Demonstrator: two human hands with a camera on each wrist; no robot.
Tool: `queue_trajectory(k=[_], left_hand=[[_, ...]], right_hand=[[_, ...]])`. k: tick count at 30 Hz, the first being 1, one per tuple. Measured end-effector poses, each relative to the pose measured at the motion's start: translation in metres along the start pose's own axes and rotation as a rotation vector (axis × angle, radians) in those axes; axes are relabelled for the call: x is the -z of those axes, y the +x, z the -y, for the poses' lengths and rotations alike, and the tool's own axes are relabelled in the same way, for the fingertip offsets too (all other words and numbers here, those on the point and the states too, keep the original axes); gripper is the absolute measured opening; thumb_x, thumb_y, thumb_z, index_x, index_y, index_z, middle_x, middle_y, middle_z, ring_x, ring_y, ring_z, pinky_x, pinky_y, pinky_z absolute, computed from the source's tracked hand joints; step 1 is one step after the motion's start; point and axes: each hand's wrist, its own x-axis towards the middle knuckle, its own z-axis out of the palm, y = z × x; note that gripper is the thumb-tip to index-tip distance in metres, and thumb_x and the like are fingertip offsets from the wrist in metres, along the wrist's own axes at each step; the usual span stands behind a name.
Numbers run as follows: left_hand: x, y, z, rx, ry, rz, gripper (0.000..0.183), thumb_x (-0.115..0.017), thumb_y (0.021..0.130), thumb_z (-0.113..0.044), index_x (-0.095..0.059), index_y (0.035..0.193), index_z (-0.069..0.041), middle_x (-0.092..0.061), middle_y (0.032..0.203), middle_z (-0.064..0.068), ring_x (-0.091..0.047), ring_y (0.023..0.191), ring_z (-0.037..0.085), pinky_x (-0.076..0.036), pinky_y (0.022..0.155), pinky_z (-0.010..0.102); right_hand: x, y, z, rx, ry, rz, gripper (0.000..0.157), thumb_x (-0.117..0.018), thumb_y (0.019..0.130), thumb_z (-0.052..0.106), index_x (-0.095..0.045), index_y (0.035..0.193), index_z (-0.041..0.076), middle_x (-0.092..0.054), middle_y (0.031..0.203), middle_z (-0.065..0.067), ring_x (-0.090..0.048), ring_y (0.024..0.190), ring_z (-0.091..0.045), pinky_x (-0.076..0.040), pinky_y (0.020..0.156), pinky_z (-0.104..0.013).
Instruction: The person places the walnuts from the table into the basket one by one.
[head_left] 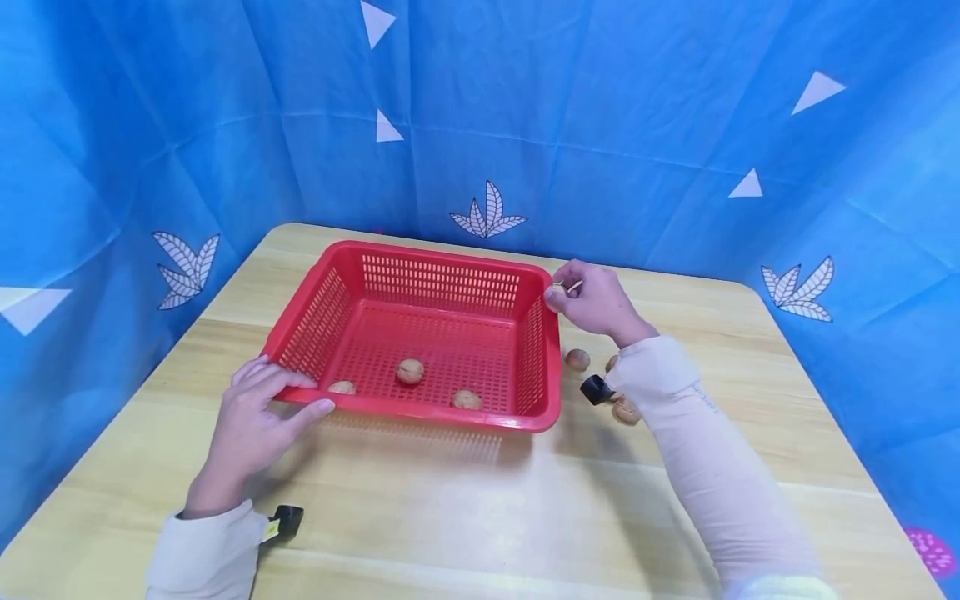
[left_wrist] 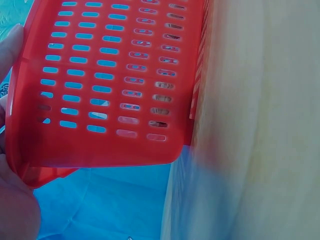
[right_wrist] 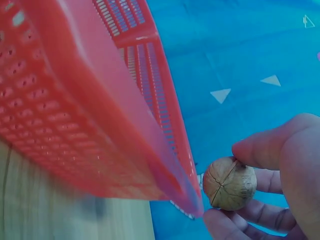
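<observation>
A red plastic basket (head_left: 420,412) with slotted walls stands on the table. My left hand (head_left: 255,417) grips its rim at the near left corner; in the left wrist view the thumb (left_wrist: 10,50) lies at the rim. Inside are three walnuts, one walnut (head_left: 410,372) near the middle and two by the near wall, partly hidden by the rim. Beside the basket's right rim, my right hand (head_left: 596,300) pinches another walnut (right_wrist: 230,183) between thumb and fingertips. In the right wrist view that walnut is just outside the rim.
Right of the basket, several walnuts (head_left: 577,359) lie on the wooden table (head_left: 450,517), some partly hidden by the right sleeve and its black wrist camera (head_left: 597,389). Blue patterned cloth (head_left: 645,167) hangs behind and at both sides.
</observation>
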Motion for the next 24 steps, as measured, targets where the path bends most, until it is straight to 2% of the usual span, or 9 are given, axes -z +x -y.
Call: queue_trajectory(k=[5,11,18,24], left_hand=[[0.003,-0.006,-0.001,0.028,0.015,0.009,0.033,-0.089,0.064,-0.02,-0.068,0.086,-0.008,-0.069,0.086,0.008,-0.054,0.087,0.021,-0.033,0.096,0.05],[-0.001,0.002,0.0,-0.004,0.0,0.001,0.034,-0.089,0.063,-0.018,-0.069,0.087,-0.007,-0.07,0.089,0.009,-0.055,0.089,0.022,-0.033,0.096,0.047],[-0.003,0.003,0.002,-0.042,-0.01,-0.022,0.033,-0.089,0.061,-0.018,-0.069,0.085,-0.008,-0.069,0.085,0.007,-0.056,0.086,0.02,-0.034,0.095,0.043],[-0.002,0.003,0.003,-0.032,-0.013,-0.018,0.033,-0.089,0.061,-0.017,-0.069,0.086,-0.007,-0.069,0.086,0.008,-0.056,0.086,0.021,-0.034,0.095,0.043]], right_hand=[[-0.009,-0.002,0.008,0.005,0.042,0.068,0.025,-0.067,0.09,0.023,-0.064,0.107,0.004,-0.065,0.097,-0.01,-0.063,0.083,-0.024,-0.054,0.068,-0.034],[-0.006,0.001,0.016,0.003,0.02,0.046,0.025,-0.067,0.09,0.02,-0.063,0.109,0.004,-0.063,0.1,-0.01,-0.062,0.086,-0.026,-0.054,0.071,-0.037],[-0.011,0.007,0.021,0.071,-0.021,0.056,0.026,-0.066,0.09,0.02,-0.065,0.109,0.003,-0.062,0.089,-0.009,-0.057,0.079,-0.024,-0.05,0.069,-0.034],[-0.019,0.011,0.034,0.083,-0.021,0.088,0.026,-0.067,0.09,0.022,-0.066,0.109,0.004,-0.063,0.088,-0.008,-0.055,0.077,-0.024,-0.048,0.071,-0.035]])
